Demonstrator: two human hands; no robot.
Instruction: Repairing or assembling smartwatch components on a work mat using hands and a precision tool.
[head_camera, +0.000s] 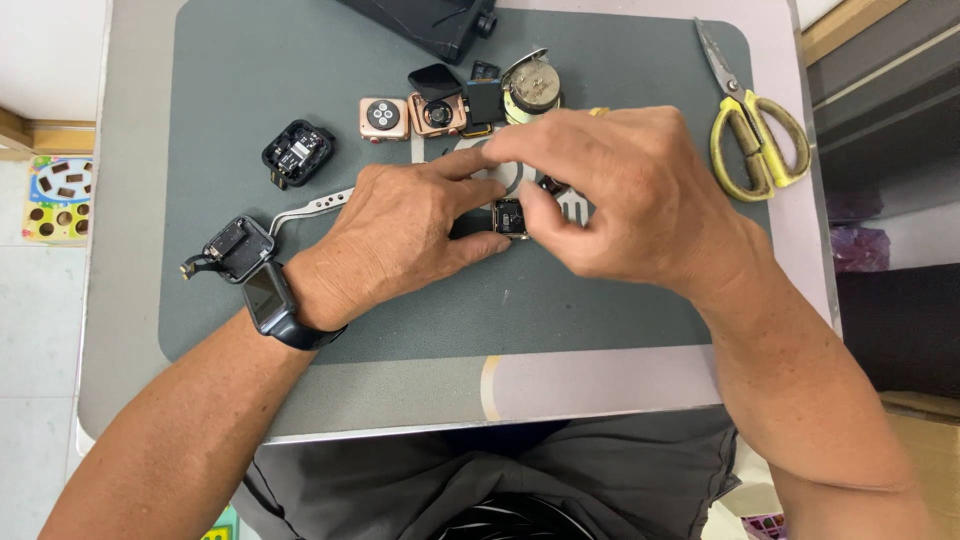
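Grey mat on the small table (250, 80) is carrying your work: your left hand (400, 235) and right hand (620, 195) are together pinching a small square dark watch body (510, 217) at mat centre. Keep it steady and low. Opened rose-gold watch cases (410, 116), metal tweezers (315, 205) and yellow-handled scissors (752, 130) are crowding nearby.

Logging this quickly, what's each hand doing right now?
Left hand: grip closed on the small square watch module.
Right hand: grip pinching the same watch module.
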